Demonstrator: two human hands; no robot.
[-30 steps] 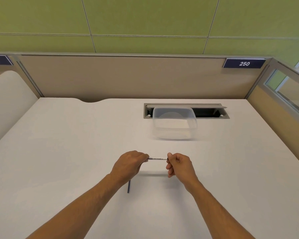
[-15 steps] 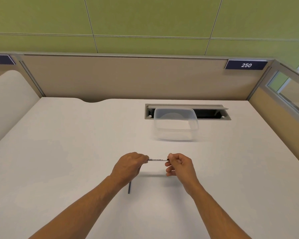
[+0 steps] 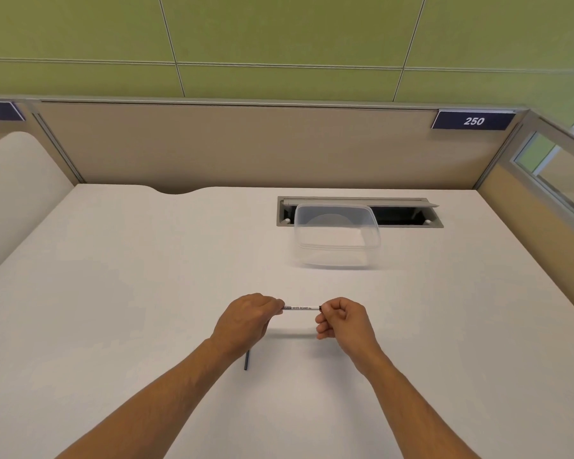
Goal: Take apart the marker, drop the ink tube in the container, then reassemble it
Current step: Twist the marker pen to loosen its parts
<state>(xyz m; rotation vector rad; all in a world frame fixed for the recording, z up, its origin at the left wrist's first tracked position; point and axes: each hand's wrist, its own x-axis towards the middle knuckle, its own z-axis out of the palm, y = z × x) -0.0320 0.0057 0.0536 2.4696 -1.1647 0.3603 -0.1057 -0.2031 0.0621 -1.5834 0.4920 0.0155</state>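
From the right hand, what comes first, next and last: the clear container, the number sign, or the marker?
1. marker: pinched in the right hand, which is shut on its end.
2. clear container: on the desk, beyond the hands.
3. number sign: top of the partition, far right.

Two bare forearms, no sleeves, hands without rings, watch or gloves

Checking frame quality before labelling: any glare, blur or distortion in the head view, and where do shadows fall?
Head view: wide-angle bending shows in the partition top; light is soft and even, no hard glare on the table; the marker is sharp enough that its print partly reads, with a faint shadow below it; the clear container has low contrast, edges faint.
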